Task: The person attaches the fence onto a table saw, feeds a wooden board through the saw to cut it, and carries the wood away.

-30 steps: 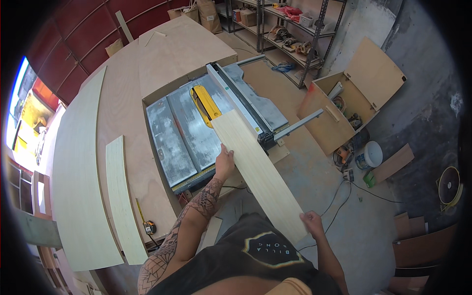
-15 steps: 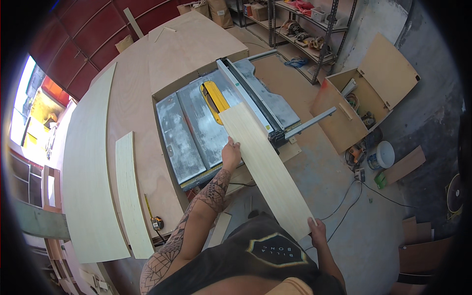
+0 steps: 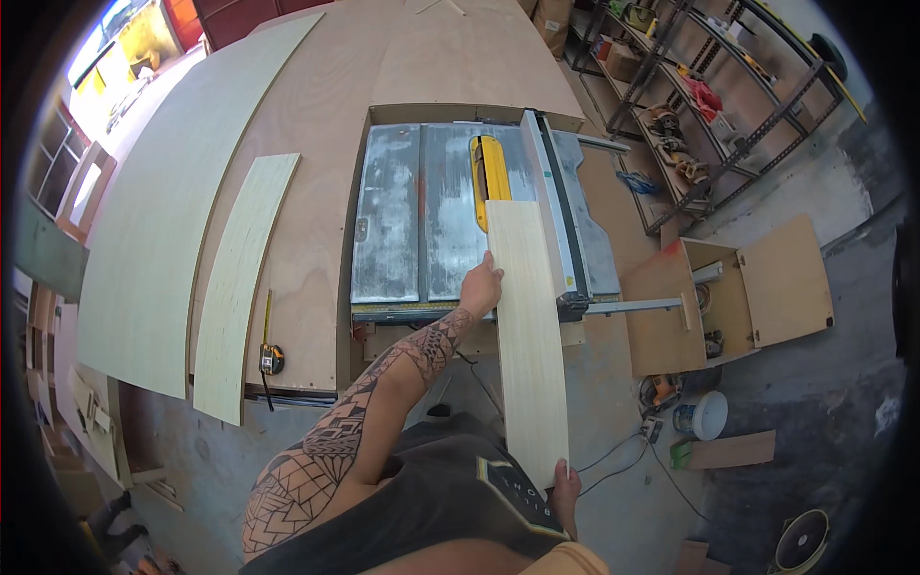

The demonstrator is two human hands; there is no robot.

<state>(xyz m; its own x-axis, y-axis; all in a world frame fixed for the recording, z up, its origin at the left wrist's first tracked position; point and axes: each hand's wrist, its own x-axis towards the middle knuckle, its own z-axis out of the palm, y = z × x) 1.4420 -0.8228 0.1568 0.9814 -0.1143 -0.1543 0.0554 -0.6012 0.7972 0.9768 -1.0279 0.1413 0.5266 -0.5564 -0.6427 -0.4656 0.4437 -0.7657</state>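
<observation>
A long, pale plywood strip (image 3: pixel 529 335) lies with its far end on the grey table saw (image 3: pixel 388 220), covering the near part of the yellow throat plate (image 3: pixel 490 172). Its right side runs close along the metal rip fence (image 3: pixel 553 211); I cannot tell whether they touch. My left hand (image 3: pixel 481 287) grips the strip's left edge near the front of the saw top. Back by my body, my right hand (image 3: pixel 564 489) holds the near end at its right corner, thumb on top. No saw blade can be made out.
Left of the saw, a narrow plywood strip (image 3: pixel 244 287), a larger sheet (image 3: pixel 182 220) and a tape measure (image 3: pixel 272 359) lie on the wooden worktop (image 3: pixel 305 249). An open wooden cabinet (image 3: pixel 661 326), a white bucket (image 3: pixel 707 415) and cables stand or lie to the right, before metal shelving (image 3: pixel 661 125).
The whole view has turned, so the saw and strip now appear more upright in the picture. Both hands keep their hold on the strip, whose far end still rests by the throat plate.
</observation>
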